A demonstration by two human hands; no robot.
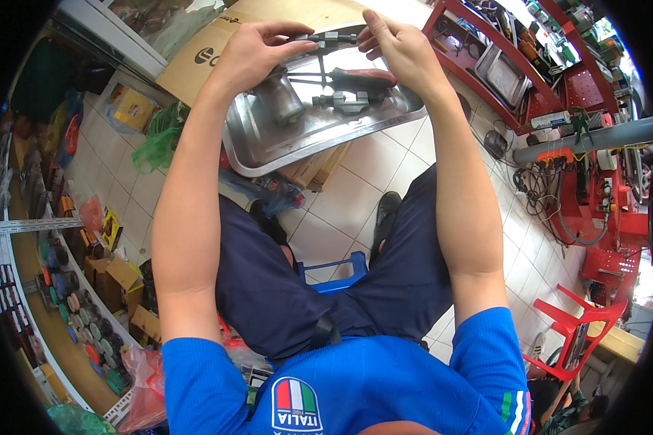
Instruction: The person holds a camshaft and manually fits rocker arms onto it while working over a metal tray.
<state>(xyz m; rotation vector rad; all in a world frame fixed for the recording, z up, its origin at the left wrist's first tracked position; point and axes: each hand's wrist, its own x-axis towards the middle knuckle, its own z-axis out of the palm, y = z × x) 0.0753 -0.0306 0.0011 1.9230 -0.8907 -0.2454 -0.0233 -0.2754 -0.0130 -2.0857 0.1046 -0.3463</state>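
My left hand (pixel 257 58) pinches one end of a dark metal fitting (pixel 331 40) with a squared middle and threaded-looking ends, held level over a shallow steel tray (pixel 319 145). Close to the fitting's other end is my right hand (pixel 403 54), its fingers apart and partly curled, with nothing visible in them. Below the fitting, a screwdriver (pixel 363 77) with a red and black handle lies in the tray. A similar metal fitting (pixel 350 104) rests nearer to me. On the tray's left side, partly under my left hand, is a grey metal cylinder (pixel 283 101).
Cardboard (pixel 196 69) lies behind and under the tray. Red tool shelving (pixel 515 58) stands at the right, with cables (pixel 540 188) and a red plastic chair (pixel 580 326) nearer. Shelves of discs (pixel 87 319) line the left. A blue stool (pixel 334 275) shows between my legs.
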